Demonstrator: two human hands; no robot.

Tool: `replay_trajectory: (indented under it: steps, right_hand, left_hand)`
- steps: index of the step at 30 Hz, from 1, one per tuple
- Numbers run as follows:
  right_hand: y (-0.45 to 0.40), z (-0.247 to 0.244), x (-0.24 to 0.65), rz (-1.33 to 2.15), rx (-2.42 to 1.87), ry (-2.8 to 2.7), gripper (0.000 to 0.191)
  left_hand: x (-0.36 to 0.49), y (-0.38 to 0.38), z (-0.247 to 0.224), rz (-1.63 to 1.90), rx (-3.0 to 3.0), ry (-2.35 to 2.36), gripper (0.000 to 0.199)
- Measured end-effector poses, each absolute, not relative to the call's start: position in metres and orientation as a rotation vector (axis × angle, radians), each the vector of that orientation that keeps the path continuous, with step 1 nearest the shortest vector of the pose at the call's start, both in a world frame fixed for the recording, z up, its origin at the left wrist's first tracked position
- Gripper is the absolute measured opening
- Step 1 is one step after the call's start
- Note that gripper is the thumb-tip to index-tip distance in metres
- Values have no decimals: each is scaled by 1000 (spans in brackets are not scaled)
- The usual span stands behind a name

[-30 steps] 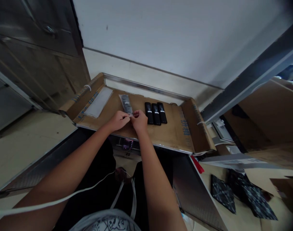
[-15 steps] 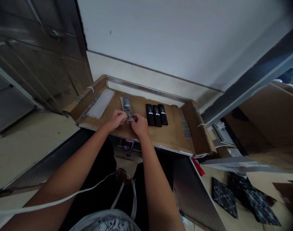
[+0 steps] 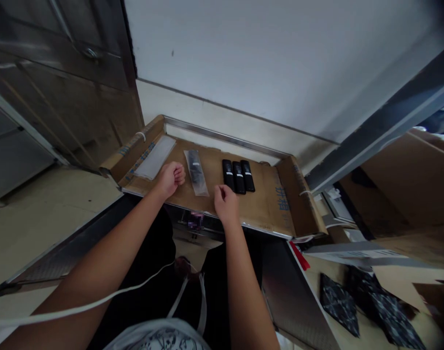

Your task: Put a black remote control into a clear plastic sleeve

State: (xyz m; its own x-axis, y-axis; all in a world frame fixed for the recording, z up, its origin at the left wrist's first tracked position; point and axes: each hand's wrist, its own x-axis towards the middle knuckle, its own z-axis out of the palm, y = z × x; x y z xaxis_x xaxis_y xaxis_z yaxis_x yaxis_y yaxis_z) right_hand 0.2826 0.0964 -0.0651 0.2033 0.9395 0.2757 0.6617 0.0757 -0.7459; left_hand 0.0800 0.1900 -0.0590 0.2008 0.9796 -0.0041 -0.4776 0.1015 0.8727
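1. Left hand (image 3: 170, 178), fingers curled together, empty, rests on the cardboard-covered tabletop (image 3: 265, 204) just left of a bagged remote (image 3: 196, 172).
2. Right hand (image 3: 225, 204), fingers loosely bent, holds nothing; it sits lower right of the bag.
3. The bag's long axis runs up-frame, between both hands; the left is nearer.
4. Three bare black remotes (image 3: 238, 176) lie center-right; a stack of clear bags (image 3: 154, 156) lies at upper left.

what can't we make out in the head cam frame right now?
- Left hand: curled into a fist, so whether it holds anything is hidden by its own fingers.
- Bagged item: too small and glossy to identify through the clear bag.
- Three black devices: labels too small to read.
- Blue print on the cardboard sheet: unreadable at this size.
- Patch under the table edge: blurred.
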Motion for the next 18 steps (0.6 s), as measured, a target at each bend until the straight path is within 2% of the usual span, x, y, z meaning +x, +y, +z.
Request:
replay_trajectory:
  steps: [6,10,14,18]
  right_hand:
    - [175,-52,263,441,-1755,-1697,32]
    - [212,-59,235,565,-1644,-1810,30]
    - [230,-64,209,612,-1619,-1820,32]
    - [243,-66,182,786,-1514,-1792,35]
  left_hand:
    - [79,187,-57,1243,902,766,43]
    - [73,176,-49,1285,922,756,43]
    - [64,127,-47,1326,844,721,41]
    - [53,51,-71,1112,788,770,48]
